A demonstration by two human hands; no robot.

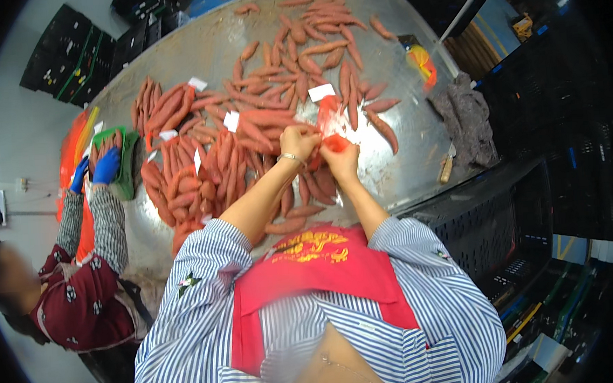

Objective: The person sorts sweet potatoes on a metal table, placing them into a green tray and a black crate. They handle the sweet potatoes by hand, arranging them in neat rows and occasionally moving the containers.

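Observation:
A red mesh bag [335, 143] is pinched between my two hands above the metal table, its gathered mouth facing up. My left hand [298, 144] grips one side of it, fingers bent. On the other side, my right hand [344, 164] holds the rim with thumb and fingertips. Just beyond lies more red netting [329, 111] with a blank-looking white tag [321, 92]. Sweet potatoes [319, 185] lie beneath and in front of my hands. To the left, several netted bundles of sweet potatoes [225, 159] with white tags sit close together.
Loose sweet potatoes [298, 60] spread over the far part of the metal table [197, 45]. A wooden-handled knife [447, 167] and a grey cloth [465, 121] lie at the right edge. At left, a co-worker's blue-gloved hands [106, 166] hold sweet potatoes at a green crate [122, 174]. Black crates [477, 228] stand right.

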